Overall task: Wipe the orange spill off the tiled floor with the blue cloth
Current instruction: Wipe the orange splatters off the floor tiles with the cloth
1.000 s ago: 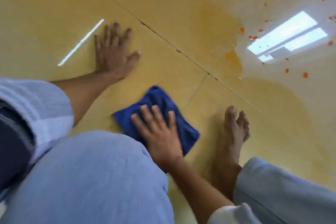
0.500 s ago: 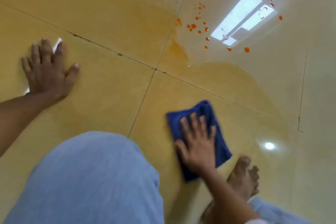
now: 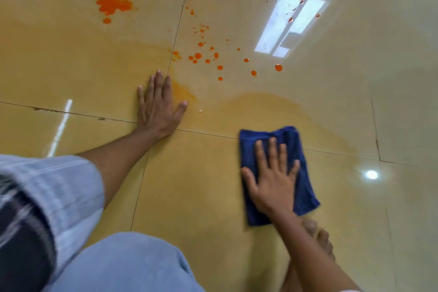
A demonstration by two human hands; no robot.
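A folded blue cloth (image 3: pixel 290 140) lies flat on the beige tiled floor (image 3: pixel 189 185) at the right of centre. My right hand (image 3: pixel 272 178) presses down on it with straight, spread fingers. My left hand (image 3: pixel 158 106) rests flat on the floor to the left, fingers straight, beside a tile joint. A bright orange blot (image 3: pixel 113 5) sits far up on the left. Several small orange drops (image 3: pixel 203 54) are scattered beyond both hands. A pale orange smear (image 3: pixel 272 106) spreads over the tiles just beyond the cloth.
My knee in light blue trousers (image 3: pixel 123 265) fills the lower left. My bare foot (image 3: pixel 317 237) stands just behind the cloth, partly hidden by my right forearm. A window's reflection (image 3: pixel 289 23) glares on the floor at the upper right.
My right hand has slid the cloth to the right and farther out. The view has swung, and my left hand now sits near the tile corner and the smear.
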